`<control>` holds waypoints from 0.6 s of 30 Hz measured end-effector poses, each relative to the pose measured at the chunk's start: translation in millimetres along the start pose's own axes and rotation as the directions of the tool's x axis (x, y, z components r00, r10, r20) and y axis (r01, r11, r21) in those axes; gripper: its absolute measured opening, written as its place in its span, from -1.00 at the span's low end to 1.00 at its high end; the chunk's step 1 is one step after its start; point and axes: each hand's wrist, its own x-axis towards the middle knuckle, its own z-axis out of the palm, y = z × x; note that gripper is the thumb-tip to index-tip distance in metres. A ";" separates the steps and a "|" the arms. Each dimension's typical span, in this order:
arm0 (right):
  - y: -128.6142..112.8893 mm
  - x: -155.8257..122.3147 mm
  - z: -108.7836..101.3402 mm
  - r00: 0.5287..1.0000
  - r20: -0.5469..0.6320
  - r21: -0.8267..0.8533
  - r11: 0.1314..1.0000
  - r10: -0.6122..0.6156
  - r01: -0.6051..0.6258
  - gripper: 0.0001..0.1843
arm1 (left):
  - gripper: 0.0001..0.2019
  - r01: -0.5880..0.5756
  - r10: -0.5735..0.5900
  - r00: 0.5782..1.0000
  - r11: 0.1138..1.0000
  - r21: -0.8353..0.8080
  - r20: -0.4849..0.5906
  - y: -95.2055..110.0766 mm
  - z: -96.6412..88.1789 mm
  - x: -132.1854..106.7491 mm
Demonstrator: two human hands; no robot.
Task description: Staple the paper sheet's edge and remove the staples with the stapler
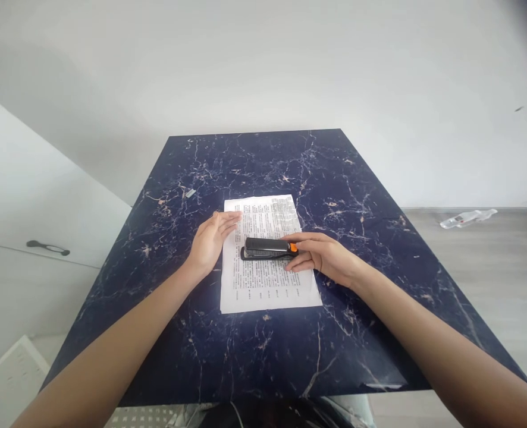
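A black stapler (267, 245) with an orange part at its rear lies across the printed paper (270, 294), its front pointing left. My right hand (323, 255) grips the stapler's rear end, thumb and fingers on either side of it. On the paper's left edge rests my left hand (212, 238), fingers stretched out over the sheet and clear of the stapler. Whether the paper is one sheet or a stack, I cannot tell.
The dark blue marble-patterned table (263, 351) carries a small strip of staples or similar metal piece (190, 193) at the left. A clear plastic package (469, 218) is on the floor to the right. A white cabinet with a dark handle (48, 247) stands left.
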 end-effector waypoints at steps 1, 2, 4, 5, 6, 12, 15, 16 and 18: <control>0.2 -0.1 0.1 1.000 0.002 -0.011 1.000 0.000 0.000 -0.63 | -0.55 0.001 -0.001 1.000 1.000 -0.004 -0.005 0.3 0.3 -0.1; 0.6 0.0 0.1 1.000 0.003 -0.021 1.000 0.000 0.000 -0.63 | -0.55 0.003 -0.003 1.000 1.000 -0.008 -0.009 0.6 0.5 -0.2; 1.7 0.6 -0.2 1.000 0.001 -0.029 1.000 -0.004 0.004 -0.62 | -0.55 0.007 -0.007 1.000 1.000 -0.015 -0.012 0.8 0.6 -0.3; 2.3 1.1 -0.5 1.000 0.001 -0.025 1.000 -0.007 0.007 -0.62 | -0.55 0.008 -0.008 1.000 1.000 -0.018 -0.012 0.9 0.5 -0.3; 2.8 1.6 -1.0 1.000 0.003 -0.019 1.000 -0.010 0.010 -0.62 | -0.55 0.009 -0.009 1.000 1.000 -0.019 -0.011 0.8 0.4 -0.3; 2.5 3.4 -3.8 0.999 0.041 0.016 1.000 -0.005 0.005 -0.62 | -0.57 0.001 -0.001 1.000 1.000 0.009 -0.005 -0.1 -0.3 0.2; 2.0 3.5 -4.3 0.999 0.040 0.018 1.000 0.002 -0.003 -0.62 | -0.56 -0.005 0.006 1.000 1.000 0.027 -0.004 -0.4 -0.4 0.3; 2.0 3.5 -4.5 0.999 0.043 0.020 1.000 0.004 -0.005 -0.61 | -0.57 -0.005 0.005 1.000 1.000 0.027 -0.004 -0.4 -0.5 0.4; 2.2 3.6 -5.2 0.999 0.051 0.026 1.000 0.007 -0.008 -0.60 | -0.57 -0.003 0.003 1.000 1.000 0.024 -0.004 -0.5 -0.9 0.4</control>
